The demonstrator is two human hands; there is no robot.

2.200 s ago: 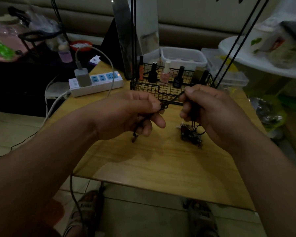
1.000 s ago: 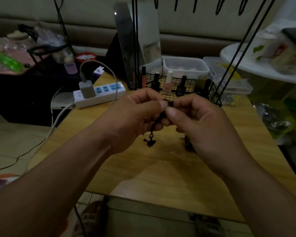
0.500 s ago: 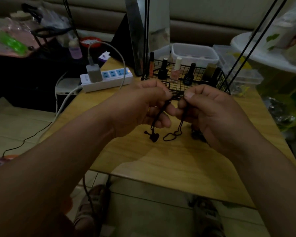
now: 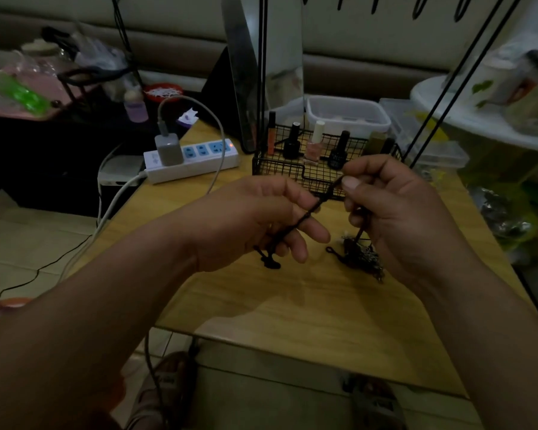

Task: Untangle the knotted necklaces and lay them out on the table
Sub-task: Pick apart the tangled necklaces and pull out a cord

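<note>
- Cord necklace, dark and thin, is stretched taut on a slant between both hands, up above the desk, pretty much mid-scene.
- Left hand has its fingers curled round the lower stretch of the cord. A knotted end dangles out below that hand, right down by the desk. Can't tell if it actually touches.
- Right hand pinches the upper end between thumb and forefinger, with the other fingers curled in.
- Another dark strand drops from the right hand down to a tangled pile of dark cords and a bit of silvery chain. The pile sits on the desk under that hand, with a small loop sticking out on its left.
- Wire basket sits at the far side of the desk just past the hands, with nail polish bottles standing upright in it.
- Power strip lies far left on the desk with a grey charger plugged in, its cable arcing over to the right.
- Mirror stands behind the basket, and a white plastic box is just beyond it.
</note>
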